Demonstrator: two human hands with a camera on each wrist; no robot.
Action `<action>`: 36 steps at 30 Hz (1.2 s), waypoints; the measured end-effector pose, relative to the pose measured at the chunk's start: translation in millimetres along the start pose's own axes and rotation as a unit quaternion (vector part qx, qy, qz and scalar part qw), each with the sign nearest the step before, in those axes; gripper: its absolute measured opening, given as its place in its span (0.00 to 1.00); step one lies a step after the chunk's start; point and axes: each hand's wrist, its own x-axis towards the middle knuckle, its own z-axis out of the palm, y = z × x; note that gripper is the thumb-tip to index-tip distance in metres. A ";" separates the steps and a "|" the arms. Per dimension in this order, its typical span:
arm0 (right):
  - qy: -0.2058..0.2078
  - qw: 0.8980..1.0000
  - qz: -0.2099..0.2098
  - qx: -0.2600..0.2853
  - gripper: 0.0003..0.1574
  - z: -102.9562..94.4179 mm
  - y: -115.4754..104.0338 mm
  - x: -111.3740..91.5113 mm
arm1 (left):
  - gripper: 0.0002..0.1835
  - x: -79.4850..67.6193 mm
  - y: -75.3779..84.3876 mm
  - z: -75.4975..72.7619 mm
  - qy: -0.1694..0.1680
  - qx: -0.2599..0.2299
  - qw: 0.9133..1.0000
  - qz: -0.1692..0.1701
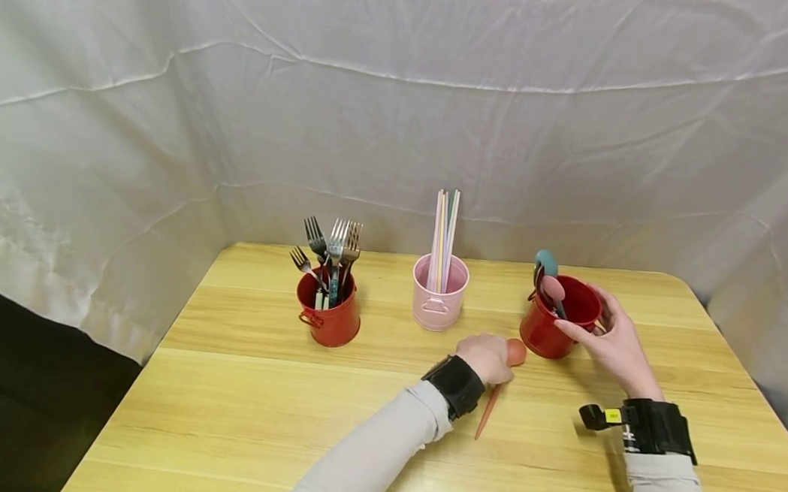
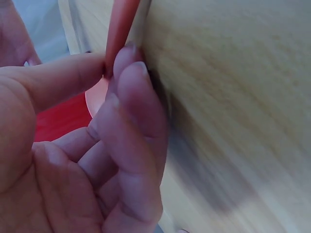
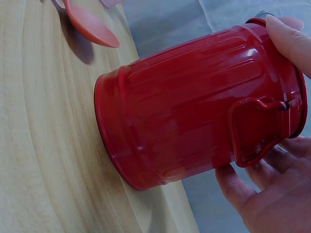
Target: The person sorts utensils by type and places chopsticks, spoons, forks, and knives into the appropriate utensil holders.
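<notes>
My left hand (image 1: 485,357) pinches the handle of a coral-red spoon (image 1: 516,352) low over the table. In the left wrist view the thumb and fingertips close on its handle (image 2: 121,29). The spoon's bowl points toward a red metal bucket (image 1: 543,334) on the right. That bucket holds several spoons, among them a teal spoon (image 1: 546,263) and a pink spoon (image 1: 553,288), leaning to its left side. My right hand (image 1: 621,346) grips the bucket near its rim, thumb in front and fingers around the right side. The bucket's wire handle (image 3: 238,145) hangs down beside the fingers.
Another red bucket (image 1: 336,327) stands at the left with several forks (image 1: 337,246). Between the two is a pink bucket (image 1: 437,309) of pale straws or chopsticks (image 1: 445,238). Grey cloth (image 1: 401,126) hangs behind the wooden table (image 1: 242,410).
</notes>
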 end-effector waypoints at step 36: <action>0.007 1.000 -0.011 -0.006 0.53 0.5 3.0 1.3 | 0.11 -1.9 -28.0 -47.6 0.175 -0.154 0.969 0.084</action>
